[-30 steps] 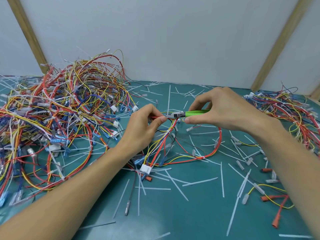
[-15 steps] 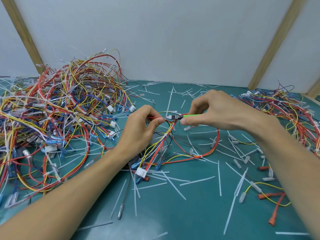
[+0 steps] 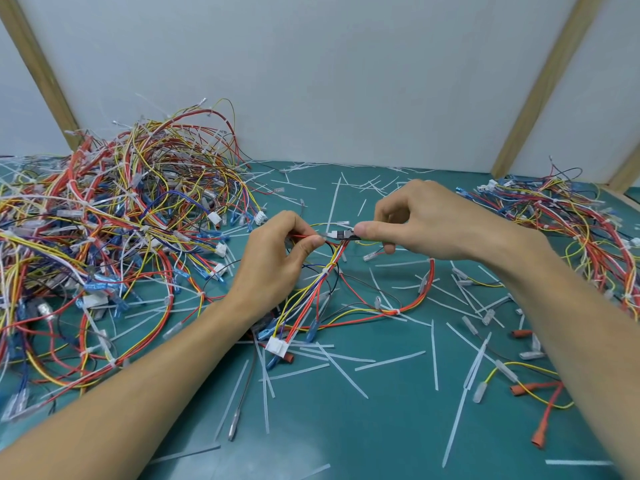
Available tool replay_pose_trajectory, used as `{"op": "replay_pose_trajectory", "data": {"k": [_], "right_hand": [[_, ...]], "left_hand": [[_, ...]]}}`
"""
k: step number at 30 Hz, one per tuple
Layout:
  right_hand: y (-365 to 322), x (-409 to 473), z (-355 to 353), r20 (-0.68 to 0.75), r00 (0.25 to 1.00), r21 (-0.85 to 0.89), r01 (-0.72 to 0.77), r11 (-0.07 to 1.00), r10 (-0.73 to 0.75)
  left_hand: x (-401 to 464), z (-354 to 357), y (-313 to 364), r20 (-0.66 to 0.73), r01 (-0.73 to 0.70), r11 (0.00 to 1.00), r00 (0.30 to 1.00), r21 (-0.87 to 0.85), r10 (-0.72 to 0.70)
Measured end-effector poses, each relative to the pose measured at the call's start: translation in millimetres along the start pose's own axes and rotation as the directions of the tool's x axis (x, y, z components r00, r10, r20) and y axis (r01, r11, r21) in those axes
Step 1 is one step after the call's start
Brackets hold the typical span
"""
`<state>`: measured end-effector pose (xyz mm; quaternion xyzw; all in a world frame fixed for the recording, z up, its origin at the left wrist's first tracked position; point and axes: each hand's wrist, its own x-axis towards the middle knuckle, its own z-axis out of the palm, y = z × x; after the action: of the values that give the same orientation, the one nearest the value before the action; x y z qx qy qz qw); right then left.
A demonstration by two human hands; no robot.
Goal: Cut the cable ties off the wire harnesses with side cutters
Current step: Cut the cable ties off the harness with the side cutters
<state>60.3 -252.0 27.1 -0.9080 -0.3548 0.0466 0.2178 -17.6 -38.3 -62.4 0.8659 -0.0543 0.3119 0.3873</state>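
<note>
Green handles now hidden in right hand (image 3: 426, 220), cutters (image 3: 343, 234) (tip only) showing

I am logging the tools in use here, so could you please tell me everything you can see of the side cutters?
The side cutters are small, with a dark metal head and green handles mostly hidden inside the right hand, which grips them. They lie roughly level above the green mat, tip pointing at the left hand, which pinches the wire harness. The tip meets the wires by the left fingertips; whether the blades are closed cannot be told.
</note>
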Motion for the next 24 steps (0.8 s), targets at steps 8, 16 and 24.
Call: {"op": "replay_pose_trajectory", "data": {"k": [8,16,24], "right_hand": [[0.2,0.5,1.0,0.015,1.0,-0.024,-0.01,1.0,0.01],[0.3,-0.1,0.5,0.021,1.0,-0.013,-0.013,1.0,0.013],[0.2,0.2,0.7,0.02,1.0,-0.021,-0.016,1.0,0.016]], "left_hand": [[-0.3,0.4,-1.0,0.005,-0.004,1.0,1.0,0.001,0.004],[-0.4,0.8,-1.3,-0.002,-0.006,1.0,1.0,0.002,0.006],[-0.6,0.2,-0.7,0.008,0.0,1.0,1.0,0.0,0.0]]}}
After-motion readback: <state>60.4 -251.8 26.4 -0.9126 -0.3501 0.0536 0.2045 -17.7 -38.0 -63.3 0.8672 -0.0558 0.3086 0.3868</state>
